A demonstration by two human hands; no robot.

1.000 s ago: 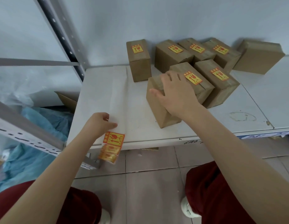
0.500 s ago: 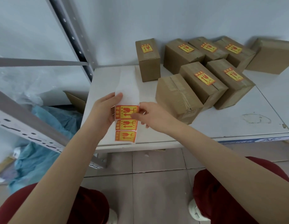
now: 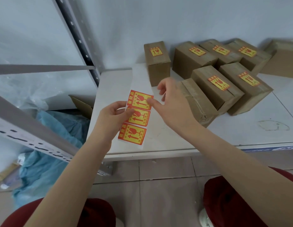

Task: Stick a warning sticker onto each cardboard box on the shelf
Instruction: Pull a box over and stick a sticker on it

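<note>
White shelf board (image 3: 240, 133), centre to right of frame. Eight brown cardboard boxes (image 3: 216, 89) clustered upper right, standing directly on board; six show yellow-red stickers (image 3: 218, 83). Faint ring stain (image 3: 273, 125) on bare board, right. Tiled floor (image 3: 167, 185) below.

Single head-worn view, looking forward and down, close over the shelf (image 3: 208, 138); cardboard boxes (image 3: 216, 84) toward 1 o'clock.

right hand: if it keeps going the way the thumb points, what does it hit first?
The right hand points leftward; its thumb tip is already at the top sticker on the backing strip. Beyond that, probably the left hand.
</note>
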